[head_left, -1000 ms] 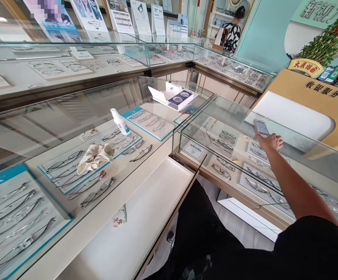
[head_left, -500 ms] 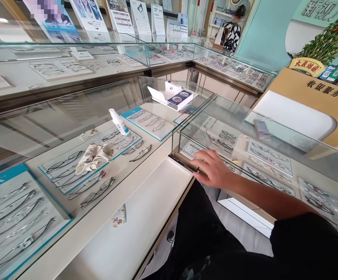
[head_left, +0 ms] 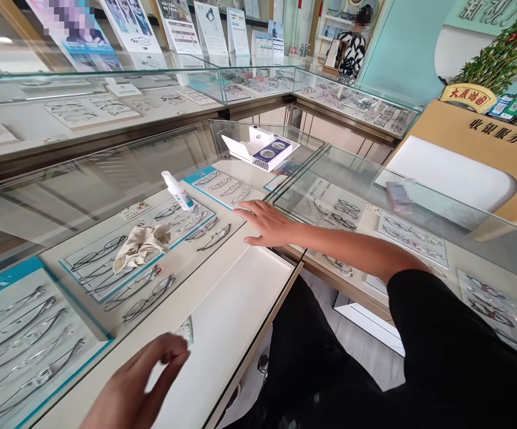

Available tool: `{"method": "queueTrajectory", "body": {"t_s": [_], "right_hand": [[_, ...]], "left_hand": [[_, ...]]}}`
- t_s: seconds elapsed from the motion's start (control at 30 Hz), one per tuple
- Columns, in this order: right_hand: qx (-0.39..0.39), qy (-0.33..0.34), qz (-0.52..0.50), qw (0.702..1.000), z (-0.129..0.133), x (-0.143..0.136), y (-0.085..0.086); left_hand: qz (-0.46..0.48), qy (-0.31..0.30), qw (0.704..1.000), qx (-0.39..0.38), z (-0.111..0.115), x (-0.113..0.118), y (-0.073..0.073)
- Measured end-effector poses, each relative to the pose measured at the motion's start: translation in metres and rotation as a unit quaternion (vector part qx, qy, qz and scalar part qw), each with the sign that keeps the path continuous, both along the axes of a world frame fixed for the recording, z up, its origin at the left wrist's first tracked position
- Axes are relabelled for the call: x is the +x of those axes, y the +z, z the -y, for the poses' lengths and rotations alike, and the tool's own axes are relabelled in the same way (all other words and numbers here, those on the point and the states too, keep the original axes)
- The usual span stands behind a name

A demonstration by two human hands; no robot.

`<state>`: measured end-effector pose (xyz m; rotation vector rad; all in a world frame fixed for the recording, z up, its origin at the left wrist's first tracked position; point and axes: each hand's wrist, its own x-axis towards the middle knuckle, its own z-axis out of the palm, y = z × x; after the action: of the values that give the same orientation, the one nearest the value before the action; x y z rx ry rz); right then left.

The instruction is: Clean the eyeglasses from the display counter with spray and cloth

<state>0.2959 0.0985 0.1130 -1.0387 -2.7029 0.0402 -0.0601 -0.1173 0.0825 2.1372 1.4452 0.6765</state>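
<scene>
A person in a black sleeve (head_left: 446,322) is extending the right hand (head_left: 265,223) above the corner of a glass showcase (head_left: 216,265), its fingers spreading apart and gripping nothing; whether they are touching the pane cannot be told. The left hand (head_left: 128,372), well apart from it, is curling over an open, smooth white drawer (head_left: 236,310), thumb and forefinger bending towards each other around a gap; whether their tips are meeting is unclear. A floral-printed card (head_left: 189,329) is showing just beyond those fingers.

On the clear top, a crumpled beige cloth (head_left: 142,245) is lying in soft folds near a white plastic spray bottle (head_left: 179,193), which is standing upright, its label too small to read. Beneath the glass, slim-rimmed eyeglasses (head_left: 149,300) are resting in rows, some on a blue-edged display tray (head_left: 8,285). An opened white box (head_left: 271,153) with a navy panel and checked ovals is sitting farther back.

On the adjoining glass counter, a smartphone (head_left: 399,198) is lying flat, its screen blurred. Beyond, a tan desk (head_left: 459,149) is displaying black characters reading 收银服务, while a curved gold plaque (head_left: 470,97) is bearing red ones beginning 大展, beside a green QR-code sign (head_left: 514,108).
</scene>
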Motion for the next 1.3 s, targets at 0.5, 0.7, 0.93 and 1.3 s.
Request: {"method": "queueTrajectory", "body": {"t_s": [0.5, 0.7, 0.93, 1.3], "right_hand": [[-0.04, 0.101, 0.147, 0.983, 0.025, -0.147, -0.032], [-0.122, 0.106, 0.158, 0.974, 0.052, -0.091, -0.016], [-0.13, 0.017, -0.107, 0.985, 0.107, 0.05, 0.024], [-0.076, -0.36, -0.159, 0.916, 0.145, 0.226, -0.003]], "left_hand": [[-0.062, -0.096, 0.979, -0.169, -0.007, 0.09, 0.009], [-0.148, 0.03, 0.979, -0.139, -0.072, 0.08, -0.057], [-0.134, 0.111, 0.984, -0.025, -0.182, 0.116, -0.082], [-0.063, 0.163, 0.985, 0.015, -0.363, 0.185, -0.08]]}}
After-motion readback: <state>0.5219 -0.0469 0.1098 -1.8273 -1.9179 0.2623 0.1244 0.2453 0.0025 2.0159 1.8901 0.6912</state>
